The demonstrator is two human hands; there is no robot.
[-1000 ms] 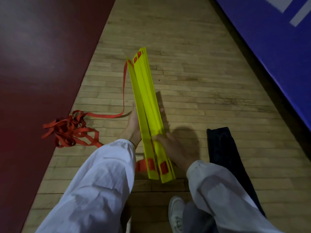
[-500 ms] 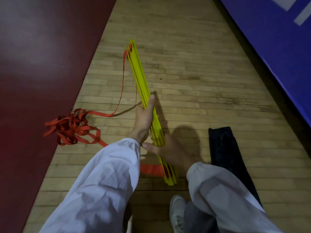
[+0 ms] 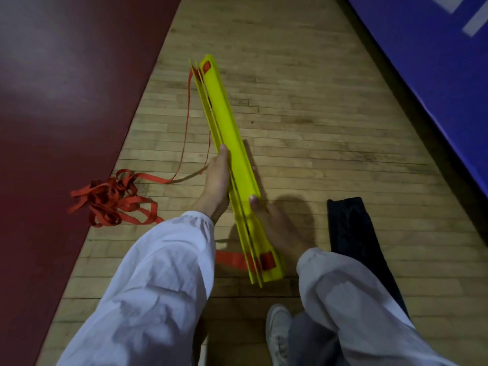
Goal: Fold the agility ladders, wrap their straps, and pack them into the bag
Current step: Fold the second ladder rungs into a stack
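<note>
Two hands, the left hand (image 3: 216,180) and the right hand (image 3: 274,225), grip one stack of yellow rungs (image 3: 224,133); the rungs in it cannot be counted. One tangle of red strap (image 3: 111,199) lies left of the fingers (image 3: 224,151), one dark bag (image 3: 351,233) right of them, one white shoe (image 3: 277,331) below them. Two red patches (image 3: 267,261) show on the stack
</note>
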